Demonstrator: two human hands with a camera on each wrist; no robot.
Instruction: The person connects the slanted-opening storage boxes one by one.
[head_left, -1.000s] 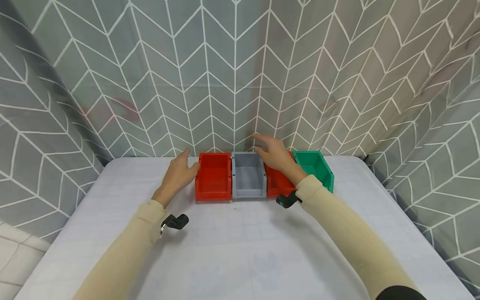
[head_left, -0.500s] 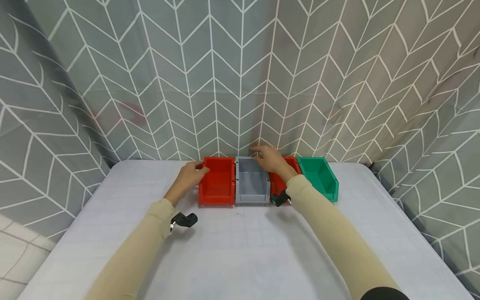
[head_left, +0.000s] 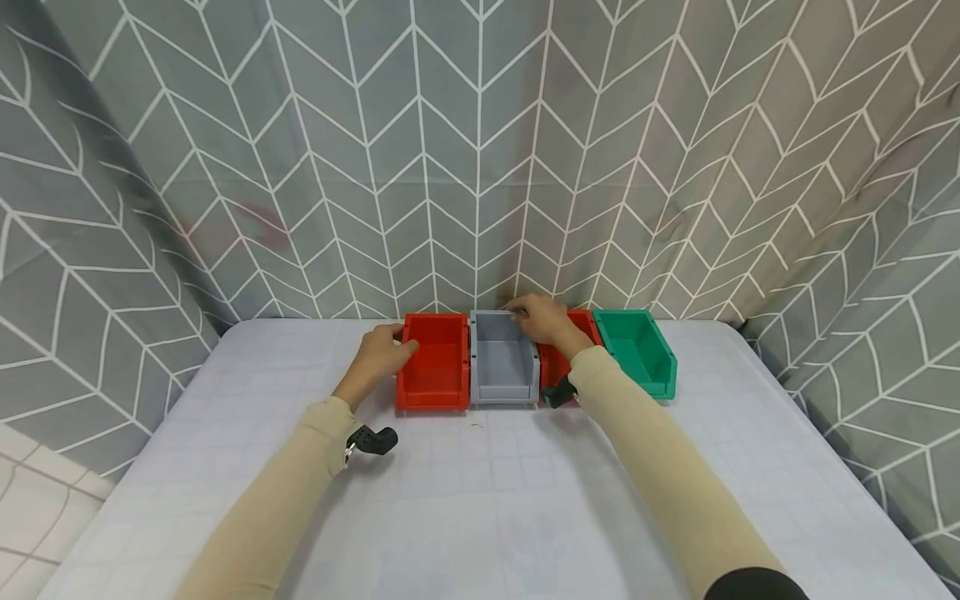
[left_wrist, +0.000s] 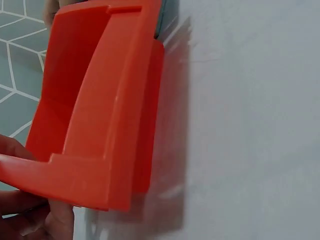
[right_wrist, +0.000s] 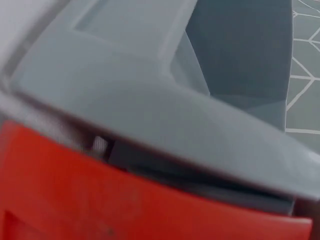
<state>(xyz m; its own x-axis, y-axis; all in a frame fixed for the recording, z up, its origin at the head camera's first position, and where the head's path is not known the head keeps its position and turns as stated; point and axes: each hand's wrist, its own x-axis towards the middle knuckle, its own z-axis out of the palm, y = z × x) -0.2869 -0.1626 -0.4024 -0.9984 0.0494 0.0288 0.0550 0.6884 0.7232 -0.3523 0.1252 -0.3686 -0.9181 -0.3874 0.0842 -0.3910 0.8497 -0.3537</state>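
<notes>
Four-sided plastic storage bins stand in a row by the wall. My left hand (head_left: 378, 357) grips the side wall of the leftmost red bin (head_left: 432, 401), thumb over the rim and fingers outside, as the left wrist view shows on the red wall (left_wrist: 95, 90). Beside it is the grey bin (head_left: 504, 394). My right hand (head_left: 546, 318) holds the grey bin's back right corner, fingers bent over the rim; the right wrist view shows the grey bin (right_wrist: 100, 90) but hides those fingers. My right hand and wrist partly cover a second red bin (head_left: 553, 367).
A green bin (head_left: 663, 381) ends the row at the right, slightly angled. The row sits on a white-covered table (head_left: 465, 500), near its back edge. A grey curtain (head_left: 450, 150) with white zigzag lines hangs right behind. White tiles (head_left: 37, 508) show at the lower left.
My left hand has moved right and taken hold of the leftmost red bin's side. My right hand's fingers have come down from behind onto the grey bin's back corner.
</notes>
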